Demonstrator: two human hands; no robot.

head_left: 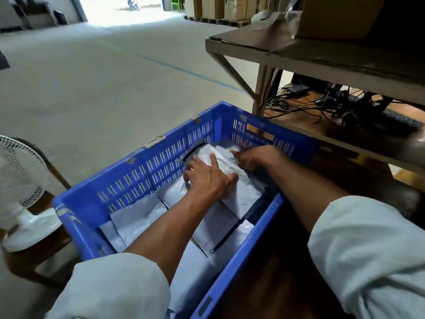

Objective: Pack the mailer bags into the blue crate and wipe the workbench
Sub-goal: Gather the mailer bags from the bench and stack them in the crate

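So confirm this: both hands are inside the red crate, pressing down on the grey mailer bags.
Not quite: the crate is blue, not red. The head view shows the left hand and right hand inside it, pressing down on the grey mailer bags.

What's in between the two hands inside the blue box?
In the head view, a puffy white mailer bag lies between the left hand and the right hand. Both hands touch it, inside the blue crate.
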